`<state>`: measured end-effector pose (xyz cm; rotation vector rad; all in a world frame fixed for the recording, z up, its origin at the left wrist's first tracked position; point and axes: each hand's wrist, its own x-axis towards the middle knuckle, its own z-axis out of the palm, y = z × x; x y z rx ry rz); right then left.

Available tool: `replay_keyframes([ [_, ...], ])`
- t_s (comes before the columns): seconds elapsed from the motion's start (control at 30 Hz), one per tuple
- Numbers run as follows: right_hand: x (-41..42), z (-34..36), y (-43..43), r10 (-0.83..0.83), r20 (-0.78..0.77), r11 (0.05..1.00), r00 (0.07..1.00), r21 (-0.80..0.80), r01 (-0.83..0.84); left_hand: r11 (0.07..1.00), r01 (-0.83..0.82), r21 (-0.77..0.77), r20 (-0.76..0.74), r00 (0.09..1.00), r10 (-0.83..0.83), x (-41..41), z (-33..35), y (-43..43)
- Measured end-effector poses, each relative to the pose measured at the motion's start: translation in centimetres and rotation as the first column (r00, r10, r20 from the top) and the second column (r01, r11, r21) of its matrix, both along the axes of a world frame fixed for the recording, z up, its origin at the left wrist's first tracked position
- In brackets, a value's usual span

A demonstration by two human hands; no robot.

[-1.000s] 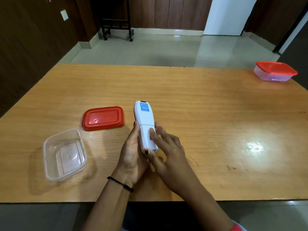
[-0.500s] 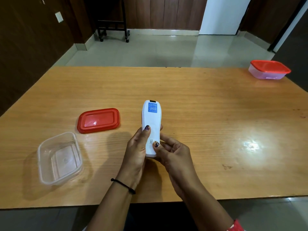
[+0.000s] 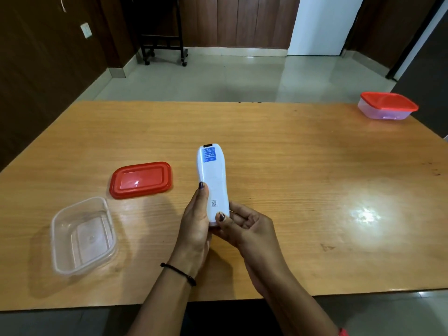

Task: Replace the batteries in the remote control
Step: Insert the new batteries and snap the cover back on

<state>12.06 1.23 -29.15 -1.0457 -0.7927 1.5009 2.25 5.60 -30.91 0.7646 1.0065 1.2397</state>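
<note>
A white remote control [image 3: 212, 180] is held back side up above the wooden table [image 3: 291, 166], its blue sticker [image 3: 209, 154] at the far end. The left hand [image 3: 195, 223] wraps its left edge with the thumb laid along the back; the right hand [image 3: 244, 224] cups the near end, thumb pressed on the back just below a small printed code. A black band [image 3: 178, 274] circles the left wrist. Left of the hands lie a red lid [image 3: 140, 179] and, nearer, an open clear plastic box [image 3: 82, 235], close but apart. A second lidded box [image 3: 387, 105] sits at the far right corner
</note>
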Motion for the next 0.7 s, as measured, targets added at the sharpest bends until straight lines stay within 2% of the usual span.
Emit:
replay_keyframes([
  [0.1,0.2,0.1,0.0,-0.011,0.008,1.000,1.000,-0.006,0.011,1.000,-0.011,0.002,-0.029,1.000,0.011,0.2,0.0,0.0],
  [0.27,1.4,0.8,0.5,0.051,-0.121,0.999,0.991,-0.004,-0.052,0.998,0.056,0.040,-0.135,0.990,-0.050,0.3,0.6,0.2],
  [0.33,1.7,0.5,0.7,-0.024,-0.061,1.000,0.998,-0.012,0.023,0.993,0.059,0.101,-0.263,0.964,-0.031,0.4,0.7,0.8],
  [0.4,2.2,0.0,1.3,-0.175,0.108,0.985,0.979,0.009,0.175,0.985,0.083,0.149,-0.351,0.936,-0.026,0.8,0.6,1.2],
  [0.47,3.1,-0.6,2.8,-0.345,0.368,0.938,0.863,0.116,0.325,0.982,0.117,0.147,-0.367,0.928,-0.056,1.4,0.4,1.3],
  [0.53,4.1,-0.9,4.5,-0.458,0.568,0.888,0.683,0.249,0.388,0.979,0.157,0.127,-0.378,0.920,-0.099,1.8,0.0,1.2],
  [0.6,4.7,-1.1,6.0,-0.507,0.657,0.858,0.559,0.319,0.403,0.973,0.190,0.134,-0.426,0.897,-0.116,2.0,-0.2,1.1],
  [0.7,4.6,-1.9,7.4,-0.502,0.746,0.856,0.439,0.354,0.377,0.956,0.235,0.176,-0.566,0.818,-0.097,2.0,-0.6,1.3],
])
